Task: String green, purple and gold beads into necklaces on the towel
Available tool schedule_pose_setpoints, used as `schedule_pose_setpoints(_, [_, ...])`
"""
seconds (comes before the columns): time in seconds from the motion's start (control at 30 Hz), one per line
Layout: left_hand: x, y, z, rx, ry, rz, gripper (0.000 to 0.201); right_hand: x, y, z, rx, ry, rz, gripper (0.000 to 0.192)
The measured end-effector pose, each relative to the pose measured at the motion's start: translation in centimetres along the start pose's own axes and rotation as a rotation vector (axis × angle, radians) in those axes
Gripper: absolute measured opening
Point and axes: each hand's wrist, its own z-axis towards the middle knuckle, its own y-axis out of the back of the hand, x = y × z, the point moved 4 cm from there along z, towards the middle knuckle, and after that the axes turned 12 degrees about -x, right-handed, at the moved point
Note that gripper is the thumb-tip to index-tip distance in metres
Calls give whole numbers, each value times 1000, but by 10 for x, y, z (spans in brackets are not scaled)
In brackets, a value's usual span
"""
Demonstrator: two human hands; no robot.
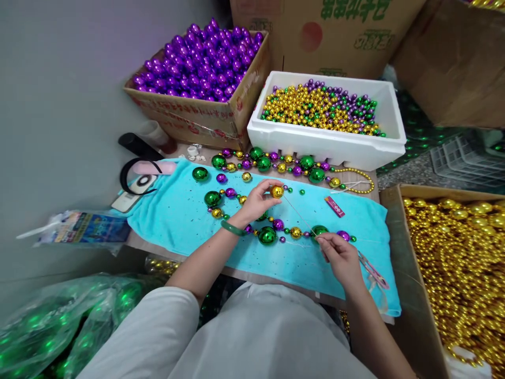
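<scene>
My left hand [255, 202] pinches a gold bead [276, 191] above a turquoise towel [177, 221]. A thin string [298, 213] runs from that bead down to my right hand [341, 255], whose fingers are closed on the string's end. Under both hands a partly strung bead strand [268, 234] of green, purple and gold balls lies on the towel. A finished strand [276, 163] of larger beads lies along the towel's far edge. A green bangle sits on my left wrist.
A white foam box [327, 142] of small mixed beads stands behind the towel, a carton of purple balls [201, 58] at back left, a carton of gold beads [457, 263] at right. Green balls in plastic bags [59, 326] lie lower left. A red lighter [334, 206] rests on the towel.
</scene>
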Motion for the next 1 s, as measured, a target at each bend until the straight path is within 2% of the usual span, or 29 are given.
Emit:
schedule_pose_setpoints(0.13, [-5, 0, 0, 13, -78, 58, 36, 0, -1, 0, -1, 8, -7, 27])
schedule_pose_setpoints(0.5, [-9, 2, -6, 1, -123, 251, 36, 7, 5, 1, -26, 11, -69, 28])
schedule_pose_setpoints(0.77, [-18, 1, -10, 38, -251, 391, 35, 10, 13, 4, -49, 22, -127, 27])
schedule_pose_setpoints(0.83, [-21, -1, -13, 87, -229, 377, 35, 9, 16, 7, -45, 33, -134, 27])
schedule_pose_setpoints(0.93, [-23, -6, -17, 202, -114, 259, 38, 5, 21, 14, -37, 33, -119, 27])
schedule_pose_setpoints(1.0, [-23, -9, -19, 232, -42, 166, 40, 0, 22, 18, -23, 16, -106, 26])
